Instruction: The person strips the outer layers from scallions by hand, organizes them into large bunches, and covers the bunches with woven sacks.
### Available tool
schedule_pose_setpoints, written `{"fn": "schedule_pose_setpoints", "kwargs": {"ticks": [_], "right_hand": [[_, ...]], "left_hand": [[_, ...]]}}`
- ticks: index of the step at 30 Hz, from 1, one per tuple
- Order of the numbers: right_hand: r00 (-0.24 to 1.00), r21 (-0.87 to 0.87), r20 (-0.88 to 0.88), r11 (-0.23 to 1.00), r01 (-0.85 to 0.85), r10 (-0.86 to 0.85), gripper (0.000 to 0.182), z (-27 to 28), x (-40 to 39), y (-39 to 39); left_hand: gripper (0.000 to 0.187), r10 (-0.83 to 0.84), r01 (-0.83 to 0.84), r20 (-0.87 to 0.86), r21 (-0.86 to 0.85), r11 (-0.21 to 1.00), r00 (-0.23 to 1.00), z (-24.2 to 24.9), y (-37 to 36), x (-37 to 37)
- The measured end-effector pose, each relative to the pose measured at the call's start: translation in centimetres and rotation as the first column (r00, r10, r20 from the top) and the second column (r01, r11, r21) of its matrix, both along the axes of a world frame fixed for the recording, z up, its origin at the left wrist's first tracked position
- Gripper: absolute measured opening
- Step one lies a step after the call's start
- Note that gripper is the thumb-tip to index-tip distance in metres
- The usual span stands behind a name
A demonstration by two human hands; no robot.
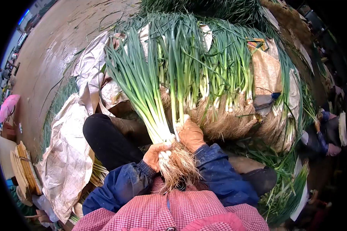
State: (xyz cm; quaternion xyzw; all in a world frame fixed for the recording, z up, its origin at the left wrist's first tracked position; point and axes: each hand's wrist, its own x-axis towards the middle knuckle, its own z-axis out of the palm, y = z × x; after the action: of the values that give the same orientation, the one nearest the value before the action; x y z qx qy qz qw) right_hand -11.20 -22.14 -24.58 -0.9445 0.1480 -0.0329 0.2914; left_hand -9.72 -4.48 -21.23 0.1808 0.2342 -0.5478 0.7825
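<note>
My left hand [157,156], in what looks like an orange-tan glove, is closed around a bunch of green onions [148,104] just above its roots. The long brown roots [178,165] hang toward my lap, and the green leaves fan out away from me. My right hand [190,133], covered the same way, is closed on green onion stalks [177,106] beside the bunch, near their white ends. Its exact hold is partly hidden by its own fingers. Beyond my hands lies a row of more green onions [229,69], roots toward me.
Crumpled pale sheets [67,150] lie at my left, and a tan sack [266,71] is at the right. Loose greens [283,184] are heaped at lower right. A wet floor [54,50] stretches away at upper left, with a pink umbrella [8,107] at its edge.
</note>
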Motion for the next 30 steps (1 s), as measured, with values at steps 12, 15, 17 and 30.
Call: {"fn": "schedule_pose_setpoints", "kwargs": {"ticks": [12,15,17,30], "right_hand": [[0.953,0.566,0.042,0.793,0.225,-0.301,0.036,-3.2,-3.4,0.0],[0.894,0.943,-0.142,0.218,0.253,-0.424,0.033,1.1,-3.7,1.8],[0.888,0.936,-0.105,0.258,0.241,-0.448,0.033,-5.6,-5.5,1.2],[0.993,0.769,-0.113,0.630,0.110,-0.035,0.023,4.8,-1.7,0.7]], "left_hand": [[0.035,-0.023,0.016,-0.081,-0.081,0.997,0.996,0.9,-1.0,-1.0],[0.037,0.010,-0.024,-0.084,-0.165,0.986,0.996,0.5,-0.8,-1.1],[0.045,0.017,-0.031,-0.060,-0.229,0.973,0.998,0.3,-0.9,-1.1],[0.033,0.004,-0.009,-0.036,-0.129,0.992,0.999,-2.4,-0.2,-1.1]]}}
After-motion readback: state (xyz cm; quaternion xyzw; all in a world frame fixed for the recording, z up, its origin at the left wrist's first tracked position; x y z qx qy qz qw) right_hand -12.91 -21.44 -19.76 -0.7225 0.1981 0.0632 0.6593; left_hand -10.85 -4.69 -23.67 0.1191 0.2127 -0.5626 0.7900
